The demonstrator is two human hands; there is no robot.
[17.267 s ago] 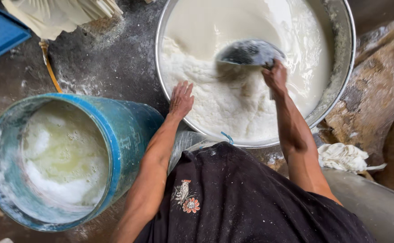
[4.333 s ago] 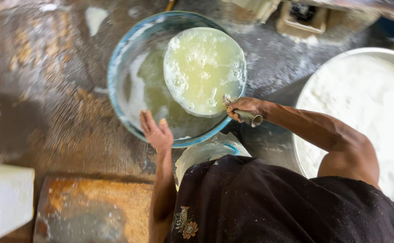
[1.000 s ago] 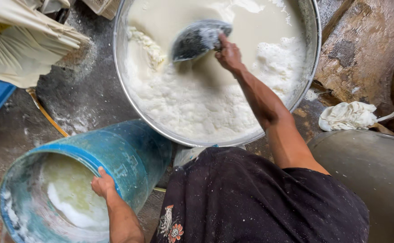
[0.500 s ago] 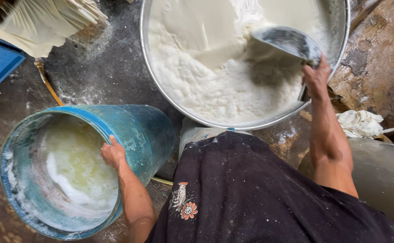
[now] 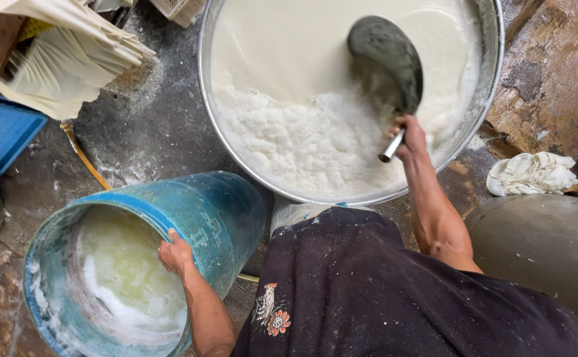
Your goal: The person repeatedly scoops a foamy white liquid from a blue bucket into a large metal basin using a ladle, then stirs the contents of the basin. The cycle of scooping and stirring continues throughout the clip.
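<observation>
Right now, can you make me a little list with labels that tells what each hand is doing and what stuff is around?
Left hand: the left hand grips the rim of the blue barrel.
Right hand: the right hand holds the handle of a dark scoop.
Scoop: its bowl is in the white mixture, at the far right side of the basin.
Basin: big round metal basin, full of white curdy liquid.
Barrel: tilted, with pale yellowish liquid and foam inside.
Nearby: white rag on the right, blue crate on the left.

Both hands clenched — arms extended.
</observation>
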